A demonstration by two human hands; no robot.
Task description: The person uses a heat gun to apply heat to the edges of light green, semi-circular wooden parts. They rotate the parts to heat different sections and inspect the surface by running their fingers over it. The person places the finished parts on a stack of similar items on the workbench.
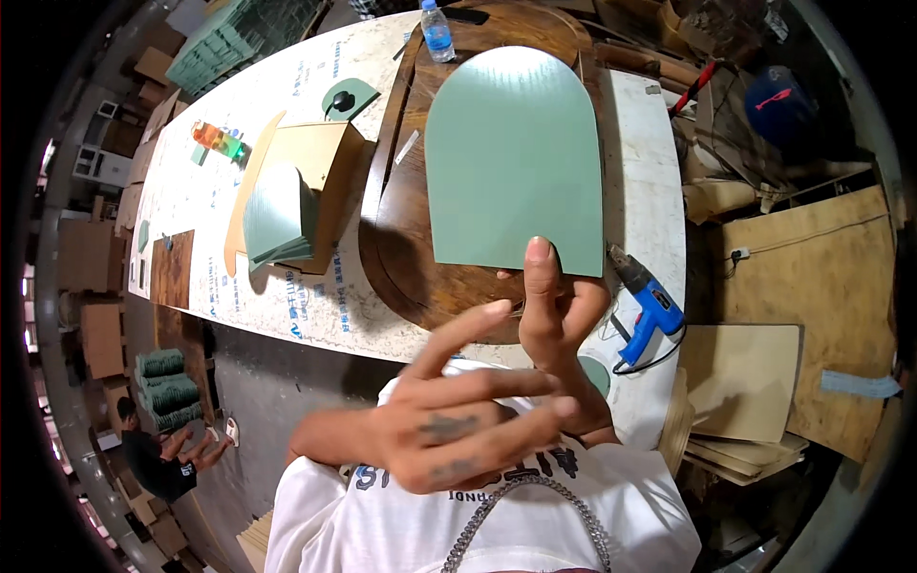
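Observation:
My right hand (pixel 559 310) holds up a flat green panel (pixel 516 158) with a rounded top, pinching its lower edge with the thumb on the front face. The panel hangs over a dark brown wooden board (pixel 406 239) of the same arched shape that lies on the white table (pixel 239 115). My left hand (pixel 458 425) is in front of my chest with its fingers spread and pointing right. It holds nothing, and its fingertips overlap my right wrist.
A blue glue gun (pixel 654 315) lies at the table's right edge. A cardboard box (pixel 325 162) with a stack of green arched panels (pixel 277 215) leaning on it stands to the left. A water bottle (pixel 437 29) stands at the back. Plywood sheets (pixel 745 377) lie on the right. A person (pixel 158 458) crouches on the floor at lower left.

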